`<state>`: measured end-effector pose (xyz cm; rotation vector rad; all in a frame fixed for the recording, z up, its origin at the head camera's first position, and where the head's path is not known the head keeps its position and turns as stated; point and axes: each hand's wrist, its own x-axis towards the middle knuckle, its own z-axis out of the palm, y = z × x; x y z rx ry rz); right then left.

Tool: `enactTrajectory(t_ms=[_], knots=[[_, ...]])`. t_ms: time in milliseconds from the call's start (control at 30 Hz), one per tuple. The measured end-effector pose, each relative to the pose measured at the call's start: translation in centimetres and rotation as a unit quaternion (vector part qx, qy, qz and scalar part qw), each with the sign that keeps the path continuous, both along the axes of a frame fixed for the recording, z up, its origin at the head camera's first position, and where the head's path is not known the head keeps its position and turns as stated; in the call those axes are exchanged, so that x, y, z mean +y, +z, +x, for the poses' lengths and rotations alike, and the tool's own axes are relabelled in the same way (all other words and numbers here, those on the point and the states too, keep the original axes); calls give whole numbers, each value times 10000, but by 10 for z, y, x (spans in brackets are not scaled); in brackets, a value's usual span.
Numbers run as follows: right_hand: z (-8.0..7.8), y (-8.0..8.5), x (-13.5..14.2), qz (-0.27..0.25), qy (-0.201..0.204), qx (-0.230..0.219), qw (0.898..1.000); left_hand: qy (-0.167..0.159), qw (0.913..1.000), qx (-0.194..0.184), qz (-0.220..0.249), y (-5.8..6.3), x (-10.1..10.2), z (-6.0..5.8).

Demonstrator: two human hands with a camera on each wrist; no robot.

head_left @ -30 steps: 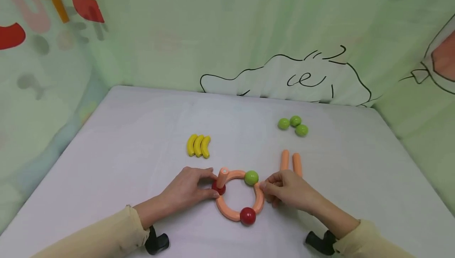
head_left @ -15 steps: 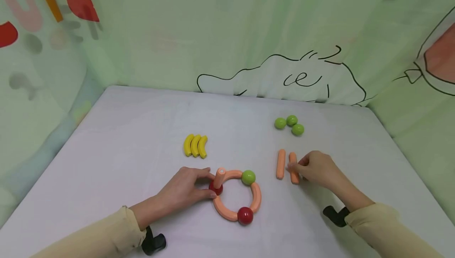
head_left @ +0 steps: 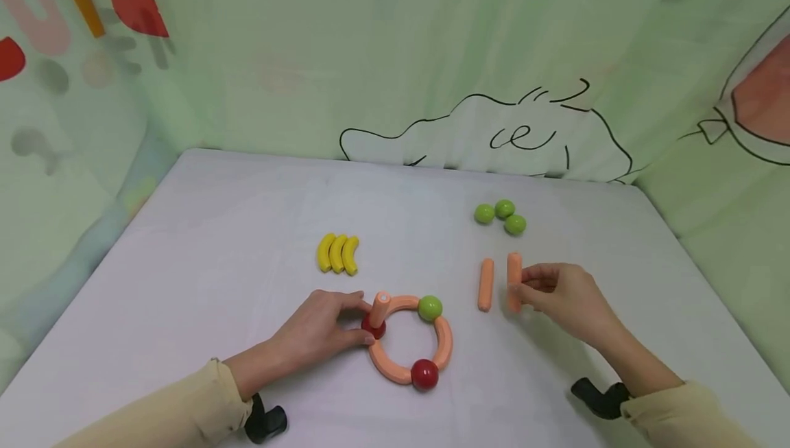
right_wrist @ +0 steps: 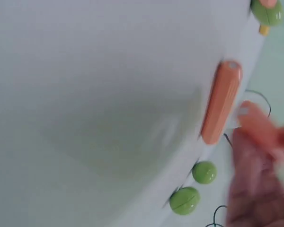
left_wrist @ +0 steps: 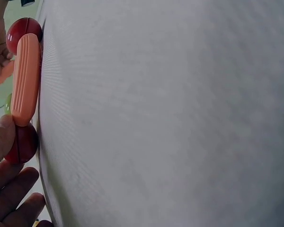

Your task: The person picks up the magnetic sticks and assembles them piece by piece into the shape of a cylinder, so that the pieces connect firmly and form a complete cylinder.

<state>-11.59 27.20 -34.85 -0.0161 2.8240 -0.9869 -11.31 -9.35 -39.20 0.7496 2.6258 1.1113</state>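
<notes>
My left hand [head_left: 317,328] holds a red toy ball [head_left: 374,331] between thumb and fingers at the left of a ring on the table. A short orange stick [head_left: 379,311] stands up from that ball. Curved orange sticks [head_left: 444,343], a green ball [head_left: 430,308] and a front red ball [head_left: 424,374] form the rest of the ring. To the right, my right hand [head_left: 564,297] pinches a straight orange toy stick [head_left: 514,269], held upright. A grey disc shows in that stick's end in the right wrist view, where the fingers are blurred.
Another straight orange stick [head_left: 486,285] lies just left of the held one. Behind it sit several loose green balls [head_left: 505,208]. Short yellow curved sticks [head_left: 337,254] lie side by side beyond the ring. A printed curtain [head_left: 395,57] hangs behind the white table [head_left: 247,215].
My right hand has left the ring's right side, reached out to the right and picked up one of the two straight orange sticks. The left hand has stayed at its red ball.
</notes>
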Motion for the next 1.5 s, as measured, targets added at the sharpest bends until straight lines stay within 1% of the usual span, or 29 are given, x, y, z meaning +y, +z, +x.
enactTrajectory(t_ms=[67, 100, 167, 233, 300, 367, 433, 567, 667, 833, 1100, 1300, 1367, 1500], knots=[[8, -2, -8, -176, 383, 645, 9970, 7, 10000, 47, 2, 0, -1, 0], [12, -3, -13, -205, 589, 979, 9932, 10, 10000, 65, 7, 0, -1, 0], [20, -6, -23, -294, 1024, 1535, 9824, 29, 10000, 86, 5, -1, -2, 1], [25, -10, -32, -373, 1403, 1936, 9703, 43, 10000, 79, 4, -2, -3, 1], [29, -12, -40, -560, 1698, 2086, 9615, 57, 10000, 47, 4, -2, -3, 0], [32, -13, -47, -839, 1957, 2085, 9546, 47, 10000, 23, -1, -3, -2, 0], [35, -14, -53, -1153, 2161, 1918, 9504, 33, 10000, 8, 5, -3, -2, -1], [39, -14, -65, -1780, 2439, 1312, 9443, 4, 10000, 21, 9, -3, -1, -3], [41, -14, -71, -2096, 2639, 1003, 9361, 15, 10000, -3, 21, -2, 0, -3], [43, -18, -75, -2154, 2988, 965, 9247, -8, 10000, -10, 3, 0, 1, -3], [44, -19, -76, -2106, 3205, 1036, 9177, -33, 10000, -17, -38, 2, 0, -2], [44, -17, -80, -2083, 3547, 1024, 9057, 4, 10000, -49, -36, 2, 0, -2], [44, -16, -81, -2085, 3587, 975, 9046, 19, 10000, -66, -46, 2, 0, -2], [45, -17, -82, -2025, 3558, 973, 9072, 37, 9999, -73, -60, 1, -1, -1]])
